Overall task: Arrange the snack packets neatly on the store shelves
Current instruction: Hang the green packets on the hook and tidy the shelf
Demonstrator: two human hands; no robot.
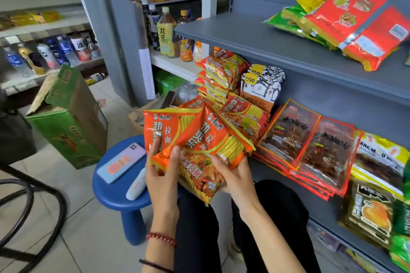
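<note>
Both hands hold a fan of orange noodle packets point(199, 137) in a closed grip. The left hand point(163, 170) pinches its left side and the right hand point(235, 175) curls under its right. The fan is just near of the grey shelf point(264, 167), where stacked noodle packets point(221, 71) lie farther back. A blue stool point(115, 195) carrying a phone point(122, 162) stands to the left.

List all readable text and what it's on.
"拉面": orange noodle packets, held in both hands.
"双萃": yellow-label bottle.
"100": phone sticker.
"瓜子仁": orange box on the shelf.
Other packets, bottles and cartons: too blurred or too small to read.
</note>
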